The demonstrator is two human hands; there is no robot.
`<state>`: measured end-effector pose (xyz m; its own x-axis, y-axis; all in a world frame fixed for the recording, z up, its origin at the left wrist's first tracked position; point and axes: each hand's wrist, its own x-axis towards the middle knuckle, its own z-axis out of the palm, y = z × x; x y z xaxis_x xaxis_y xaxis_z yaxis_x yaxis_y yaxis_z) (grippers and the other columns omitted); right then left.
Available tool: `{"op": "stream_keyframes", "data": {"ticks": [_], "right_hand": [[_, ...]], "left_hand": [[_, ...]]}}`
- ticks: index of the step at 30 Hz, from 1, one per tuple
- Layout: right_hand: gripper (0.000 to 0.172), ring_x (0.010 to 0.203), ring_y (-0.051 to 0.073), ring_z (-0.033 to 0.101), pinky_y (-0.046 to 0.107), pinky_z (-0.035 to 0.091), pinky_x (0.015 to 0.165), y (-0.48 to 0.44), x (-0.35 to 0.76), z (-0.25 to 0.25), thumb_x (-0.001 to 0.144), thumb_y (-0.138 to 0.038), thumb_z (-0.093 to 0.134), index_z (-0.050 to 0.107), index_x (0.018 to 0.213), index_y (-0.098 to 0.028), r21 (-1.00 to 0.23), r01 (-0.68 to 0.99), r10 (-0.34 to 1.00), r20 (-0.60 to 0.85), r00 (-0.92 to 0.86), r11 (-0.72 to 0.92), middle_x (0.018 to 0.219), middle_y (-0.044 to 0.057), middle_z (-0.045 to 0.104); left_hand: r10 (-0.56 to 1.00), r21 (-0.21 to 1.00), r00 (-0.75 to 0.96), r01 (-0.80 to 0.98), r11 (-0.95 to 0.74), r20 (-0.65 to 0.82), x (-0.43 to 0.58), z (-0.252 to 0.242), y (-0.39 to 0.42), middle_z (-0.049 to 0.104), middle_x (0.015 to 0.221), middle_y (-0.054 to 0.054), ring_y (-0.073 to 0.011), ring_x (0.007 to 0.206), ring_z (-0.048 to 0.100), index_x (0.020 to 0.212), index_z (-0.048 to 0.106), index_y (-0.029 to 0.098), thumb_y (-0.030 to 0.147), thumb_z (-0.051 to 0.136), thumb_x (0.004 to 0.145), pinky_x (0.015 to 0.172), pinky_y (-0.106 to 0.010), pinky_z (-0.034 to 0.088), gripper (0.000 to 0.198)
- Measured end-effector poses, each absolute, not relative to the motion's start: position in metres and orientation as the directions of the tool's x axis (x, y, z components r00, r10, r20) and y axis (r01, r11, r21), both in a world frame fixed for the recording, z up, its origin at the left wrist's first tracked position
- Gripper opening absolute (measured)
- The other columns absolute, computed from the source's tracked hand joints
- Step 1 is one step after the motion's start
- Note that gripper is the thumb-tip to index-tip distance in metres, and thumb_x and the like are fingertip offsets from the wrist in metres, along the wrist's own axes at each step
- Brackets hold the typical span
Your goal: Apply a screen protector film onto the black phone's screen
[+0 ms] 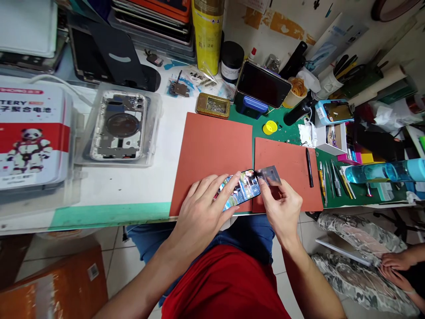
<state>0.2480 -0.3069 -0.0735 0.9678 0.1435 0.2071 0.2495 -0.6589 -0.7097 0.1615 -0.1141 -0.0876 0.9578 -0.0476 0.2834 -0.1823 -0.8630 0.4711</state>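
Observation:
A smartphone (249, 185) with a bright, colourful picture on its screen lies tilted across the front of the reddish-brown mat (215, 141). My left hand (203, 207) grips it from the left, its fingers over the screen and the thumb along the near edge. A thin, dark, see-through card (272, 174) is pinched between the thumb and fingers of my right hand (283, 204). The card's left end meets the phone's top right end; whether it reaches under the edge I cannot tell. My right fingertips are partly hidden behind the card and thumb.
A second mat (285, 155) carries a black pen (309, 167); tweezers and screwdrivers (335, 179) lie to its right. Behind stand a propped black phone (262, 84) and a tin of screws (213, 105). Left is a boxed phone housing (117, 126). Another person's hands (398, 266) rest at lower right.

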Motion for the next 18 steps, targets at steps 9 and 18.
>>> {"op": "stream_keyframes", "data": {"ticks": [9, 18], "right_hand": [[0.016, 0.082, 0.025, 0.082, 0.035, 0.063, 0.077, -0.302, 0.257, -0.076, 0.095, -0.035, 0.075, 0.086, 0.099, -0.023, -0.806, 0.148, 0.083, 0.123, 0.989, -0.573, 0.093, 0.004, 0.086], [0.022, 0.081, 0.028, 0.082, 0.037, 0.062, 0.078, -0.303, 0.265, -0.076, 0.086, -0.042, 0.081, 0.088, 0.089, -0.022, -0.87, -0.047, -0.003, -0.052, 0.999, -0.491, 0.09, 0.007, 0.087]], "left_hand": [[-0.025, 0.501, 0.968, -0.151, -0.852, 0.25, 0.161, -0.09, -0.115, 0.067, 0.149, -0.016, -0.035, 0.133, 0.062, 0.167, 0.037, 0.021, 0.034, 0.067, 0.104, 0.113, -0.054, 0.049, 0.07], [-0.026, 0.483, 0.965, -0.154, -0.862, 0.262, 0.162, -0.089, -0.115, 0.068, 0.147, -0.015, -0.0338, 0.129, 0.062, 0.166, 0.036, 0.02, 0.034, 0.069, 0.104, 0.11, -0.051, 0.049, 0.072]]}}
